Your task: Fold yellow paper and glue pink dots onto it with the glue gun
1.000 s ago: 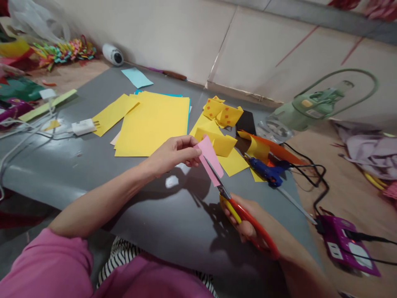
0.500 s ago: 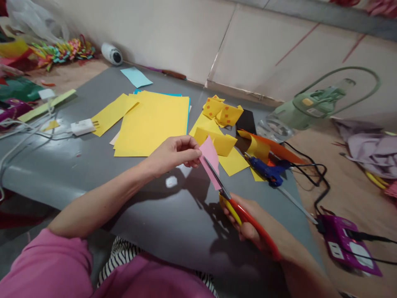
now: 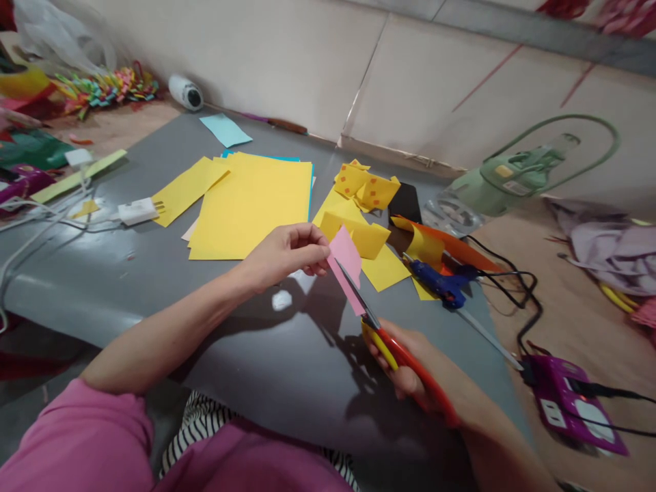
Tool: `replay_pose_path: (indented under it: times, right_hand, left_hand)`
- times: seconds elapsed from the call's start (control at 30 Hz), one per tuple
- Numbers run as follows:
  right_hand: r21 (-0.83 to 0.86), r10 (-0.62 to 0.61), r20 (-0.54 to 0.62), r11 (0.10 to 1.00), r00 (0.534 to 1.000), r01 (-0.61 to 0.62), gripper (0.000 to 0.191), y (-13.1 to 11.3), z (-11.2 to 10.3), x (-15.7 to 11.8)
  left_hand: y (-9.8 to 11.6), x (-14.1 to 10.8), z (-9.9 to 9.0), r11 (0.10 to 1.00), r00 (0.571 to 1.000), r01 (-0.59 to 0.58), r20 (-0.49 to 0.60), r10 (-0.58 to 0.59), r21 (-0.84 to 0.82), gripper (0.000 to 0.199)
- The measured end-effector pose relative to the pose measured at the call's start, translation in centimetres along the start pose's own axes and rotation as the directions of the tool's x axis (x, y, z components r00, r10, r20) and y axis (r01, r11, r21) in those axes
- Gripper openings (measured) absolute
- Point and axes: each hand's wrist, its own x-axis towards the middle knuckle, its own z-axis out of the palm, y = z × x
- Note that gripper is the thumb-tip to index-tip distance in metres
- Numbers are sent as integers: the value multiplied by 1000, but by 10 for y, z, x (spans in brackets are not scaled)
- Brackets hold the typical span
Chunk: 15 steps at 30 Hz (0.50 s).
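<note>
Between thumb and fingers, my left hand [image 3: 297, 251] pinches the edge of a small pink piece of paper [image 3: 346, 247] above the grey table [image 3: 246, 376]. My right hand [image 3: 407, 359] grips a pair of scissors [image 3: 413, 365] with red and yellow handles. Their blades lie along the pink paper and point up toward my left fingertips. Behind my left hand is a stack of yellow sheets [image 3: 256, 198], with blue paper showing under it. Folded yellow paper pieces [image 3: 359, 232], some with orange spots, lie just beyond the pink paper.
A blue glue gun [image 3: 441, 281] with its cord lies on the right, near a purple power strip [image 3: 574, 400]. A green-topped bottle [image 3: 517, 171] stands at the back right. On the left are a white plug [image 3: 137, 211] and cables. A light blue paper [image 3: 225, 130] lies at the back.
The pink paper and the scissors have shifted very slightly; the blade tip sits a little lower along the paper. Both hands keep their holds.
</note>
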Motion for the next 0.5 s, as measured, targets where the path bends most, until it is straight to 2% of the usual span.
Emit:
replay_pose_path:
  times: [0.17, 0.4, 0.5]
  right_hand:
    - [-41, 11, 20, 999, 1000, -10, 35, 6, 0, -1]
    - [24, -13, 11, 1000, 1000, 13, 61, 1, 0, 0]
    - [17, -7, 13, 1000, 1000, 6, 66, 7, -1, 1]
  left_hand:
    - [0, -1, 0, 1000, 999, 11, 30, -12, 10, 6]
    - [-1, -1, 0, 999, 999, 12, 35, -13, 44, 6]
    - [1, -1, 1, 999, 999, 22, 29, -24, 49, 6]
